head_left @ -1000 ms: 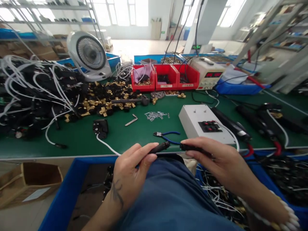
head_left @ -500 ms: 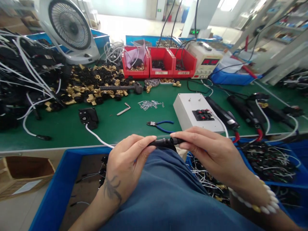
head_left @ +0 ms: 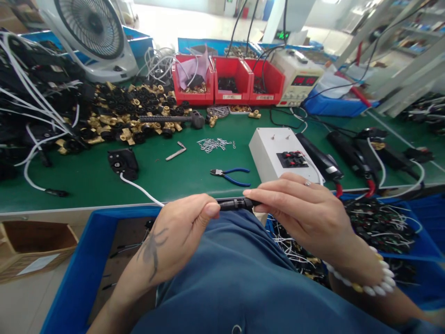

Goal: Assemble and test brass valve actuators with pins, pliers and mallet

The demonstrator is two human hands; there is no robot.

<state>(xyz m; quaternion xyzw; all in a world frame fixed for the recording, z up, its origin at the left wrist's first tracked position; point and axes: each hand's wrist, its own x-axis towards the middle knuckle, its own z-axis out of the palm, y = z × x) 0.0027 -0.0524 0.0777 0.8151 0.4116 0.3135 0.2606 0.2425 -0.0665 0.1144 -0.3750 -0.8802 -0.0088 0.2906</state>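
Both hands hold a black cable connector (head_left: 238,204) in front of my lap, just off the bench edge. My left hand (head_left: 186,222) is closed around its left end, thumb lying along it. The fingers of my right hand (head_left: 306,208) pinch its right end, partly covering it. From behind my left hand a white cable (head_left: 141,188) runs to a black housing (head_left: 123,163) on the bench. Blue-handled cutting pliers (head_left: 231,176) lie just beyond the connector. A white test box (head_left: 281,153) with black and red terminals stands beyond my right hand.
Brass fittings (head_left: 128,132) are heaped at the back left, near a fan (head_left: 93,28). Red bins (head_left: 231,83) and a power supply (head_left: 297,79) line the back. Metal clips (head_left: 212,144) lie mid-bench. Blue crates (head_left: 74,260) sit below the bench edge.
My left thumb and fingers have shifted and wrapped further round the connector. My right fingers have moved flatter over its right end. The view has tilted slightly.
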